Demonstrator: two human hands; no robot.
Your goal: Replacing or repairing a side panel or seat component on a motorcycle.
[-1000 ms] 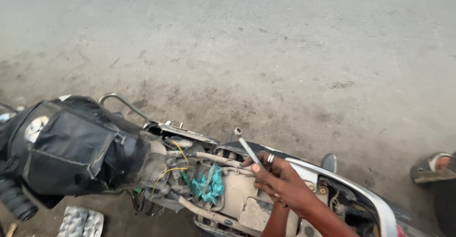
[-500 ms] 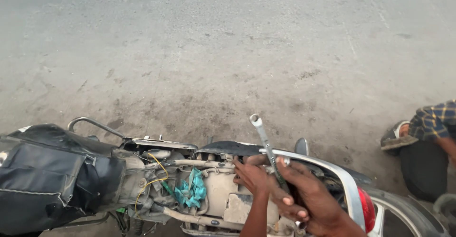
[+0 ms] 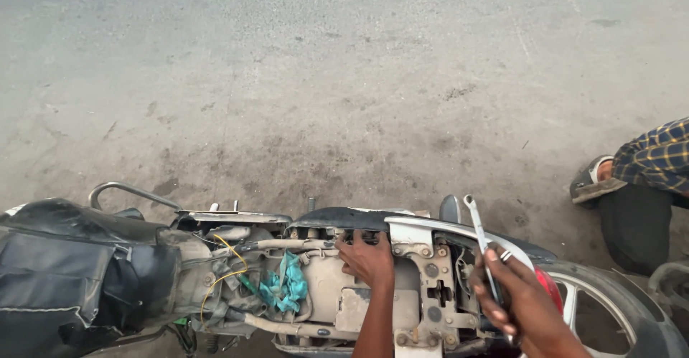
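Note:
A scooter lies below me with its frame (image 3: 337, 286) laid bare. My left hand (image 3: 367, 259) rests on the frame's top, fingers curled against the black edge panel (image 3: 337, 219). My right hand (image 3: 513, 302) is closed around a slim metal spanner (image 3: 475, 222), which points up and away over the white rear body panel (image 3: 459, 230). A teal rag (image 3: 287, 286) and a yellow wire (image 3: 226, 265) sit among the parts just left of my left hand.
The black seat (image 3: 64, 272) hangs over the scooter's left end, beside a metal grab rail (image 3: 129, 191). The rear wheel (image 3: 617, 308) and a red tail light (image 3: 547, 286) are at the right. A crouching person's checked sleeve (image 3: 657, 157) and sandal (image 3: 588, 182) are on the stained concrete (image 3: 344, 78).
The view has swung right along the scooter. My right hand carried the spanner rightwards to the rear panel, and my left hand has settled on the frame where the right hand was.

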